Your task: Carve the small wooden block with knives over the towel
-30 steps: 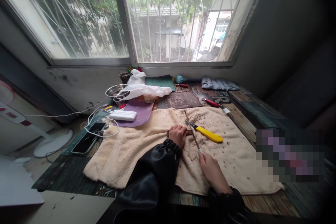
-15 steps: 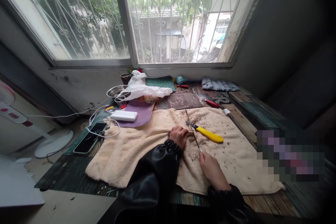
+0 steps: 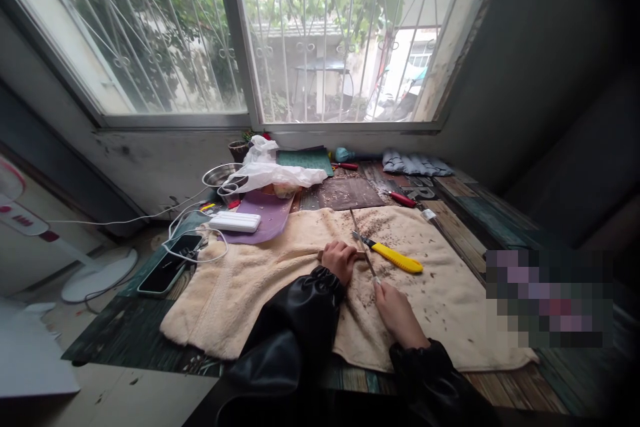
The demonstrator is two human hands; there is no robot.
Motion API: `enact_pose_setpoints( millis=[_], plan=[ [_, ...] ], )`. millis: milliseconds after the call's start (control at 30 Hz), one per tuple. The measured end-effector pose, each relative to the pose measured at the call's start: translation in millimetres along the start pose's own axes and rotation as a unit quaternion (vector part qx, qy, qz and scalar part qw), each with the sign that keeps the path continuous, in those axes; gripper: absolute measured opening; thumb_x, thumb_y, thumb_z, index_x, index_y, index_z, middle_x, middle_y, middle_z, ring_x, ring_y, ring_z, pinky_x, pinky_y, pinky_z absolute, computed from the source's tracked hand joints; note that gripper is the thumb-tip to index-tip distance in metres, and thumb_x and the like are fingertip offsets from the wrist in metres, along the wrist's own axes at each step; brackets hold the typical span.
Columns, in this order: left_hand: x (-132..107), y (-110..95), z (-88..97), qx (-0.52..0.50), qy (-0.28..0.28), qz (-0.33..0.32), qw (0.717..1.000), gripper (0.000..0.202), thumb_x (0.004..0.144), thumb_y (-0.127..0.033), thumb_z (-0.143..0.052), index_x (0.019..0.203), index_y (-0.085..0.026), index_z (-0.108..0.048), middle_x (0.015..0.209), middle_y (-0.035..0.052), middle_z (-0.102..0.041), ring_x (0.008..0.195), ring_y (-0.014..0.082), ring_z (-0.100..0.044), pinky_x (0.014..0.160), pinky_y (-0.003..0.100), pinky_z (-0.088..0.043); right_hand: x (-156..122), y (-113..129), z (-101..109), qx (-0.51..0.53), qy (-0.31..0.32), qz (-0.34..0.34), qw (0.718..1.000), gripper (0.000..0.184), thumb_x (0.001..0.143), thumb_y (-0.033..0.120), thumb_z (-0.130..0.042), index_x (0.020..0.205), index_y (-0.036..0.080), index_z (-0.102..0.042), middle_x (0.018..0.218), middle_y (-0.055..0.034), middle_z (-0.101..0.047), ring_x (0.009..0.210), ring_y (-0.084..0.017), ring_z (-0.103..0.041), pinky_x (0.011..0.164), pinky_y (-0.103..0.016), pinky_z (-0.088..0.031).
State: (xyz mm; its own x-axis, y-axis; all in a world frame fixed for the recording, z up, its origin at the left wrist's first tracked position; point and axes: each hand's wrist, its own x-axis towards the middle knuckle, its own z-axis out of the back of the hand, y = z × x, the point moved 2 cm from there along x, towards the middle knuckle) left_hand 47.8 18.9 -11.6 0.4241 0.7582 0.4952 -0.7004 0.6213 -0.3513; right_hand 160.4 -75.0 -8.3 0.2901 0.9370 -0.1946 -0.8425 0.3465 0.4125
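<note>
1. Brown stick [image 3: 361, 255] lies on the beige towel [image 3: 240, 280] near the center of the frame, its middle hidden under the left hand [image 3: 339, 260] and both ends poking out.
2. That hand is curled over the stick, fingers folded tightly around it; the underside of the grip is hidden.
3. Slightly lower and to the right, the right hand [image 3: 400, 313] pinches the pale near end of a thin metal tool [image 3: 364, 245], which slants up and left across the stick's right end.
4. Just right of the crossing rests a yellow utility knife [image 3: 397, 258], its tip close to the tool, with dark shavings [image 3: 380, 221] scattered around.
5. Left of center, a white box [image 3: 235, 221] sits on a purple sheet [image 3: 267, 213]; a phone [image 3: 167, 270] lies farther left.
6. Beyond the towel's upper edge, right of center, lies a red-handled tool [image 3: 403, 199].
</note>
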Motion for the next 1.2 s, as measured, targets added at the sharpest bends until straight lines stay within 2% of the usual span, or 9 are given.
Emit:
enact_pose_setpoints(
  millis=[200, 400, 500, 733, 967, 1200],
  plan=[
    [0, 0, 1.0, 0.013, -0.008, 0.012, 1.0, 0.012, 0.076, -0.028, -0.046, 0.077, -0.023, -0.057, 0.076, 0.0004, -0.054, 0.077, 0.0137, -0.044, 0.072, 0.029, -0.033, -19, -13, -10, 0.013, 0.01, 0.004, 1.0, 0.038, 0.082, 0.032, -0.02, 0.078, 0.016, -0.054, 0.076, -0.0089, -0.061, 0.069, -0.014, -0.054, 0.056, -0.022, -0.029],
    [-4, -5, 0.9, 0.011, -0.007, 0.014, 1.0, 0.013, 0.076, -0.029, -0.046, 0.075, -0.023, -0.057, 0.076, 0.0007, -0.054, 0.077, 0.0138, -0.045, 0.07, 0.029, -0.033, 2, 6, 0, -0.015, 0.001, -0.024, 1.0, 0.04, 0.082, 0.031, -0.02, 0.081, 0.014, -0.055, 0.077, -0.0111, -0.061, 0.07, -0.015, -0.054, 0.056, -0.022, -0.029],
    [-5, -5, -0.8, 0.013, -0.007, 0.018, 1.0, 0.012, 0.076, -0.029, -0.046, 0.076, -0.024, -0.057, 0.076, 0.0004, -0.054, 0.078, 0.0142, -0.045, 0.07, 0.029, -0.032, 4, 12, 1, -0.016, -0.003, -0.015, 1.0, 0.04, 0.083, 0.03, -0.019, 0.082, 0.014, -0.055, 0.077, -0.0113, -0.061, 0.07, -0.015, -0.054, 0.056, -0.023, -0.029],
    [-2, -4, -2.4, 0.017, -0.004, 0.026, 1.0, 0.012, 0.076, -0.03, -0.047, 0.077, -0.024, -0.057, 0.077, 0.0013, -0.053, 0.078, 0.0145, -0.044, 0.07, 0.029, -0.032, -18, -7, -15, -0.014, 0.004, -0.012, 1.0, 0.035, 0.083, 0.028, -0.021, 0.08, 0.016, -0.054, 0.074, -0.0092, -0.06, 0.065, -0.014, -0.054, 0.054, -0.022, -0.029],
    [-3, -5, -0.7, 0.013, -0.008, 0.022, 1.0, 0.013, 0.077, -0.029, -0.046, 0.076, -0.024, -0.057, 0.075, 0.0009, -0.054, 0.078, 0.0143, -0.045, 0.071, 0.029, -0.032, -3, 0, -10, -0.006, -0.003, -0.002, 1.0, 0.036, 0.082, 0.027, -0.022, 0.076, 0.015, -0.055, 0.072, -0.0091, -0.06, 0.065, -0.013, -0.053, 0.054, -0.022, -0.029],
    [-5, -4, -2.3, 0.008, 0.001, 0.012, 1.0, 0.013, 0.076, -0.031, -0.047, 0.078, -0.025, -0.058, 0.075, 0.0003, -0.054, 0.078, 0.0137, -0.045, 0.07, 0.028, -0.033, 3, 1, -7, 0.059, -0.002, 0.003, 0.998, 0.037, 0.081, 0.031, -0.022, 0.071, 0.017, -0.054, 0.066, -0.0044, -0.059, 0.061, -0.012, -0.051, 0.054, -0.02, -0.03]
  ],
)
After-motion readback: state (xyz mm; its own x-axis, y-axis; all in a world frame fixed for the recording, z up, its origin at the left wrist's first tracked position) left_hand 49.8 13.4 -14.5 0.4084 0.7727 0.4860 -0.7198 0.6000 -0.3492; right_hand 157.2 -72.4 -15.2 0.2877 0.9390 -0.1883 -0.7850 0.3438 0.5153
